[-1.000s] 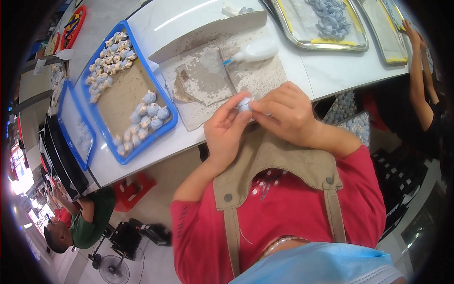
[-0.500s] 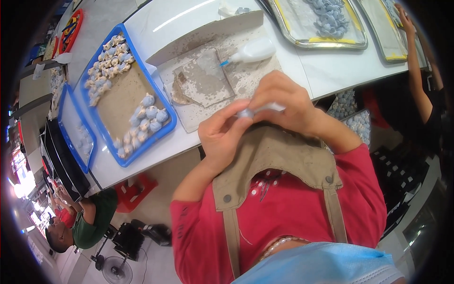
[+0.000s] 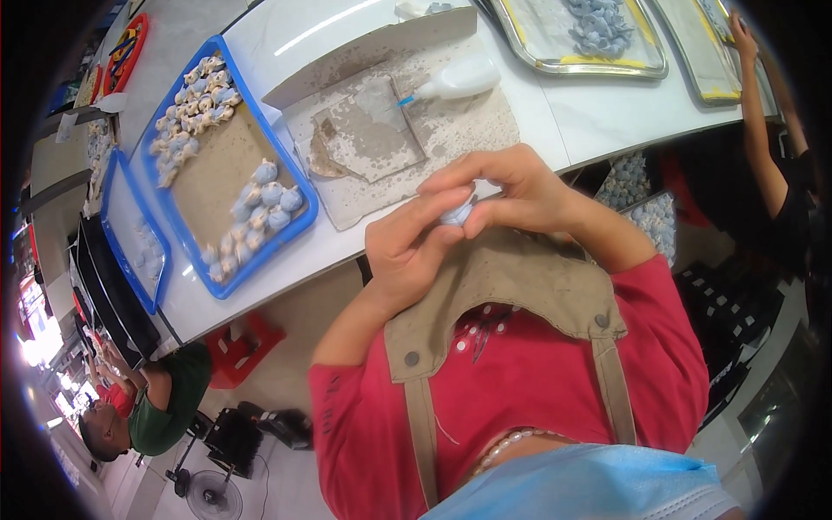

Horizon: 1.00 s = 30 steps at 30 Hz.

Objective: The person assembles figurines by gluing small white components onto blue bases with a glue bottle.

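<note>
Between my two hands is a small rounded pale-blue piece [image 3: 458, 211] with ridges, close above the near edge of the table. My left hand [image 3: 406, 247] grips it from the left with thumb and fingers. On the other side my right hand [image 3: 524, 192] has its thumb and fingertips closed on it too. Fingers cover part of the piece. Just beyond my hands lies a stained cardboard sheet [image 3: 355, 199], with a white squeeze bottle [image 3: 468, 76] with a blue tip resting on it.
Left of the cardboard, a blue tray [image 3: 310, 208] holds several blue-and-cream pieces [image 3: 270, 195]. Metal-rimmed trays [image 3: 598, 68] stand at the far right, one with a pile of blue petal-like bits [image 3: 598, 30]. A person's arm [image 3: 763, 130] is at the right; another person [image 3: 147, 407] sits lower left.
My right hand has shifted its hold, its fingers now arched over the piece. More of the pale-blue piece shows. The white strip near my right fingers is no longer visible.
</note>
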Each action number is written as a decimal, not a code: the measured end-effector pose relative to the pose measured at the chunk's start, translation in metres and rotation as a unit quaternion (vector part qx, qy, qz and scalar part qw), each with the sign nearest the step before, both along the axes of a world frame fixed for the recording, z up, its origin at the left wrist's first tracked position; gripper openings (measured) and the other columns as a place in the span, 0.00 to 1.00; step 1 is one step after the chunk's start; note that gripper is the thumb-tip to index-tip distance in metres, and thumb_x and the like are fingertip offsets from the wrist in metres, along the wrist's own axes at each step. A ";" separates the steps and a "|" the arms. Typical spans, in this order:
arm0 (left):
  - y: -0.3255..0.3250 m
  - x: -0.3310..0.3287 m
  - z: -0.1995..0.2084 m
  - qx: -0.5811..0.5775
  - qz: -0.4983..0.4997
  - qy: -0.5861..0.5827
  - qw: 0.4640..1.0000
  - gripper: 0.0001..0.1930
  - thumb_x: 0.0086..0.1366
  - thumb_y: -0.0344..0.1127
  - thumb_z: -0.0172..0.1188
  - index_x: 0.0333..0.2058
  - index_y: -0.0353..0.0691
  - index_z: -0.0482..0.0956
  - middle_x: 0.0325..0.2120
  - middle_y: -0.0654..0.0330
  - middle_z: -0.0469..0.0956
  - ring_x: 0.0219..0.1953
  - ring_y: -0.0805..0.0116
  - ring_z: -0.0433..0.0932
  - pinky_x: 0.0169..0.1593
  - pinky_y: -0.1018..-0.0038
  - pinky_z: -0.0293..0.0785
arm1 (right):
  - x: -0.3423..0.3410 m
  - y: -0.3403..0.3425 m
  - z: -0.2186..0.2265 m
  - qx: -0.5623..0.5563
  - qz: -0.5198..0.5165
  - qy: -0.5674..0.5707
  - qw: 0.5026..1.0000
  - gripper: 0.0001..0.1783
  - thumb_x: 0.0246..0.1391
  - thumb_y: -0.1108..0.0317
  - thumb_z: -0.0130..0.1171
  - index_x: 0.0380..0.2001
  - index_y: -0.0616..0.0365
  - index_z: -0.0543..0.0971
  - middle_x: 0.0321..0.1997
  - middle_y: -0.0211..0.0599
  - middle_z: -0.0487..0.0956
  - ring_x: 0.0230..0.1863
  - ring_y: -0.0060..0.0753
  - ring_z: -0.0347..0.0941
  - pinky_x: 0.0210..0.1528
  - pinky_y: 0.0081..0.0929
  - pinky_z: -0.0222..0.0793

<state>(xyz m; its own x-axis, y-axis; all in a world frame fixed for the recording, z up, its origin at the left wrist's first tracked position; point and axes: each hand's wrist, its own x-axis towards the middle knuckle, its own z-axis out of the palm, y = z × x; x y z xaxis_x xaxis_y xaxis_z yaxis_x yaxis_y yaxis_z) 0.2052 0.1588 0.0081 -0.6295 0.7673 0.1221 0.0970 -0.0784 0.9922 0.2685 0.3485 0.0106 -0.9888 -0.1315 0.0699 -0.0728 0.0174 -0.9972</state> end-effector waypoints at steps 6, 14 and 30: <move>0.002 0.003 0.004 0.005 -0.018 0.015 1.000 0.13 0.57 0.24 0.58 0.43 0.35 0.78 0.38 0.54 0.80 0.41 0.67 0.79 0.45 0.78 0.73 | 0.006 -0.001 0.000 -0.042 -0.002 0.009 0.999 0.22 0.40 0.70 0.69 0.42 0.64 0.77 0.45 0.43 0.79 0.48 0.32 0.75 0.50 0.26 0.69; 0.001 0.008 0.012 -0.042 -0.016 0.011 0.999 0.13 0.57 0.25 0.59 0.43 0.37 0.78 0.37 0.55 0.80 0.38 0.69 0.80 0.41 0.78 0.74 | 0.013 -0.002 -0.005 -0.075 -0.010 0.029 0.997 0.20 0.42 0.71 0.67 0.41 0.63 0.78 0.42 0.41 0.79 0.45 0.29 0.74 0.49 0.25 0.69; -0.138 -0.148 0.006 -0.295 0.341 0.262 0.853 0.15 0.58 0.33 0.60 0.45 0.39 0.78 0.33 0.56 0.81 0.27 0.78 0.75 0.33 0.78 0.71 | -0.002 0.001 0.010 0.047 -0.112 -0.002 0.993 0.15 0.51 0.74 0.57 0.44 0.62 0.77 0.44 0.39 0.79 0.48 0.30 0.74 0.52 0.25 0.66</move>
